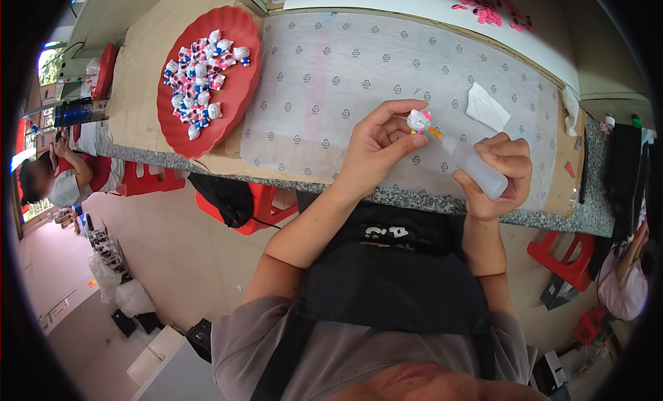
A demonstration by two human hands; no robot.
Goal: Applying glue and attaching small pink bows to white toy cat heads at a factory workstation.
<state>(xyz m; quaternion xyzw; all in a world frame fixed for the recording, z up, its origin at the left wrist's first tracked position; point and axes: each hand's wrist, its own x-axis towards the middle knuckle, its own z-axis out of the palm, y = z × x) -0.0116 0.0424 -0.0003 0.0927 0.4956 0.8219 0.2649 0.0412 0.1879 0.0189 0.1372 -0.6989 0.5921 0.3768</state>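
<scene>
Between the fingertips of my left hand is a small white cat figurine with pink and blue parts. My right hand wraps round a translucent squeeze bottle, tilted so that its narrow orange tip points at the figurine. Tip and figurine are very close; I cannot tell whether they touch. Both hands are raised over the table, above a sheet of printed white paper.
A red scalloped plate at the left bears several similar figurines. Folded white tissue lies right of the figurine. Small pink pieces are on the white surface at the back. Red stools stand below the table; another person sits far left.
</scene>
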